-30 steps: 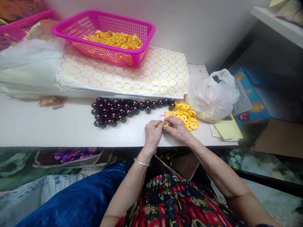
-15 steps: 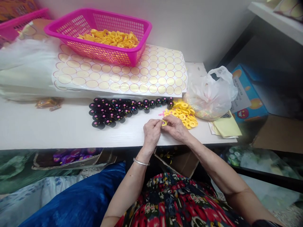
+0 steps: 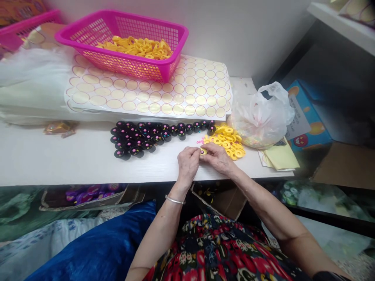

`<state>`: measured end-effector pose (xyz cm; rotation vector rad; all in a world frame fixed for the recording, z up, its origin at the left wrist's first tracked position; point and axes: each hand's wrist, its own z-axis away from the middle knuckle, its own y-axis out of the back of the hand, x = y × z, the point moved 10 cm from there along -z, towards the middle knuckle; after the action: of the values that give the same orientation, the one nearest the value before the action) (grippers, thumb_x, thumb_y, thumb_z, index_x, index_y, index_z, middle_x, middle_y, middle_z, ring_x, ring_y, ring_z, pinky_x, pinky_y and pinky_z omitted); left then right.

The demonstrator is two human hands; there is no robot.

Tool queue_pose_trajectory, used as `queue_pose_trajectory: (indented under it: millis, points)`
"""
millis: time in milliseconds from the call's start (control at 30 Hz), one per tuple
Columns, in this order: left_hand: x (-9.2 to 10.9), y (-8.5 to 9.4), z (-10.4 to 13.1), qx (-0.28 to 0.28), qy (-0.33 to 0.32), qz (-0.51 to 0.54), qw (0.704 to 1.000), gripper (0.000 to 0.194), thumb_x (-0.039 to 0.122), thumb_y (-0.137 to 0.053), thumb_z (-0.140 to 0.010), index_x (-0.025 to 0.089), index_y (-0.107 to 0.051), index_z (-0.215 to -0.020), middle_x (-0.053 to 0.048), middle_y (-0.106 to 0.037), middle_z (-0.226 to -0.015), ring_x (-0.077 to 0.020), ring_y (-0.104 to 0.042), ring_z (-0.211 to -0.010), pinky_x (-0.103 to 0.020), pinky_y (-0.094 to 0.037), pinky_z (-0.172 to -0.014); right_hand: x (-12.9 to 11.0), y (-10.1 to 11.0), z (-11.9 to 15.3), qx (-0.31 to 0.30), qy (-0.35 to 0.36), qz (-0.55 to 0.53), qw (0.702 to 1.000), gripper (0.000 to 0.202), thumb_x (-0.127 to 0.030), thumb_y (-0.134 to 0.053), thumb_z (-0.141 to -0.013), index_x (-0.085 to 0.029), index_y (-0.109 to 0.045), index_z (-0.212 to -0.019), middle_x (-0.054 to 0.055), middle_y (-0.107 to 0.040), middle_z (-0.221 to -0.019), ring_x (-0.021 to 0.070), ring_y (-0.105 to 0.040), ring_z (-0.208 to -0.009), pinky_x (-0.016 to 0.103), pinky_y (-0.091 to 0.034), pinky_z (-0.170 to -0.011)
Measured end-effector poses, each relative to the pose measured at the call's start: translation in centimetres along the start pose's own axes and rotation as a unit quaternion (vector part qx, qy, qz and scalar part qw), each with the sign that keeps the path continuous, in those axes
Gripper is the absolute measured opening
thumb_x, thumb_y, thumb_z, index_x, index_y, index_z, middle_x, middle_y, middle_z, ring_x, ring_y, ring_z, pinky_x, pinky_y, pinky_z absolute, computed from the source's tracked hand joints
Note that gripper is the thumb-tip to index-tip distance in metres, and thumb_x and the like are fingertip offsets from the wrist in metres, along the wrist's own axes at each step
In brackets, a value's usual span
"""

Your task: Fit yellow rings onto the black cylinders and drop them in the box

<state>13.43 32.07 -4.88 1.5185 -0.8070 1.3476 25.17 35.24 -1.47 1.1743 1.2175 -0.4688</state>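
Between my two hands is a small yellow ring (image 3: pixel 203 152) with a pink dot at its centre. My left hand (image 3: pixel 188 159) pinches its left side, fingers closed. From the right, my right hand (image 3: pixel 217 157) grips the same ring with thumb and forefinger. Just beyond my right hand lies a heap of yellow rings (image 3: pixel 227 141), with tiny pink beads (image 3: pixel 200 141) at its left edge. Farther left stand several black round pieces (image 3: pixel 135 137) topped with pink and coloured dots, packed close together, a single row trailing off to the right.
A pink basket (image 3: pixel 123 64) of yellow parts rests on sheets of round stickers (image 3: pixel 175 99) at the back. To the right are a tied plastic bag (image 3: pixel 260 117), yellow paper (image 3: pixel 279 156) and a blue box (image 3: pixel 310 117). An open carton (image 3: pixel 225 199) sits below the table edge.
Both hands stay in nearly the same place around the yellow ring. The ring's tilt between the fingers differs slightly.
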Motion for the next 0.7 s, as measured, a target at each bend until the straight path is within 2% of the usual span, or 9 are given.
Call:
queue_pose_trajectory:
  millis: [67, 167, 300, 400, 533, 700]
  points:
    - [-0.2, 0.1, -0.1, 0.005, 0.004, 0.005, 1.0, 0.018, 0.027, -0.055, -0.075, 0.017, -0.069, -0.068, -0.001, -0.061, -0.069, -0.0123, -0.055, -0.066, -0.023, -0.041, -0.062, 0.5, -0.1, 0.0, 0.006, -0.014, -0.055, 0.998, 0.02, -0.032, -0.056, -0.078, -0.016, -0.063, -0.089, 0.002, -0.053, -0.078, 0.0133, -0.049, -0.072, 0.027, -0.041, -0.067]
    - [-0.2, 0.1, -0.3, 0.008, 0.008, 0.004, 1.0, 0.017, 0.028, -0.058, -0.073, 0.017, -0.069, -0.068, -0.001, -0.061, -0.068, -0.0129, -0.056, -0.067, -0.024, -0.042, -0.063, 1.8, -0.6, 0.0, 0.016, -0.076, -0.143, 0.987, 0.025, -0.036, -0.049, -0.081, -0.015, -0.063, -0.085, 0.003, -0.053, -0.076, 0.0106, -0.049, -0.062, 0.023, -0.041, -0.055]
    - [0.4, 0.2, 0.0, 0.012, 0.002, -0.01, 1.0, 0.018, 0.029, -0.058, -0.075, 0.017, -0.068, -0.068, -0.002, -0.061, -0.07, -0.0129, -0.056, -0.068, -0.024, -0.043, -0.067, 3.2, -1.2, 0.2, 0.042, -0.158, -0.21, 0.964, 0.023, -0.035, -0.054, -0.076, -0.015, -0.062, -0.078, 0.0, -0.052, -0.07, 0.0072, -0.044, -0.052, 0.019, -0.036, -0.046]
    - [0.6, 0.2, 0.5, 0.02, -0.004, -0.015, 1.0, 0.017, 0.028, -0.057, -0.077, 0.017, -0.069, -0.072, -0.002, -0.062, -0.074, -0.0133, -0.057, -0.072, -0.024, -0.044, -0.07, 3.7, -1.6, 0.3, 0.066, -0.177, -0.249, 0.95, 0.021, -0.034, -0.056, -0.073, -0.015, -0.063, -0.077, 0.0, -0.054, -0.07, 0.0071, -0.044, -0.054, 0.018, -0.035, -0.047]
    - [-0.3, 0.0, 1.0, 0.028, 0.018, 0.032, 0.999, 0.022, 0.033, -0.056, -0.079, 0.017, -0.07, -0.082, -0.004, -0.064, -0.083, -0.0147, -0.059, -0.079, -0.026, -0.045, -0.075, 4.6, -2.0, 0.7, 0.098, -0.209, -0.293, 0.928, 0.023, -0.032, -0.06, -0.068, -0.014, -0.066, -0.08, 0.001, -0.057, -0.072, 0.008, -0.047, -0.057, 0.018, -0.037, -0.05]
    - [-1.1, -0.3, 1.1, 0.046, 0.033, 0.057, 0.997, 0.023, 0.035, -0.058, -0.079, 0.017, -0.07, -0.082, -0.004, -0.064, -0.084, -0.015, -0.06, -0.08, -0.026, -0.046, -0.076, 4.7, -2.2, 0.9, 0.101, -0.246, -0.306, 0.914, 0.02, -0.031, -0.06, -0.066, -0.011, -0.065, -0.069, 0.0, -0.054, -0.061, 0.0052, -0.041, -0.049, 0.017, -0.031, -0.044]
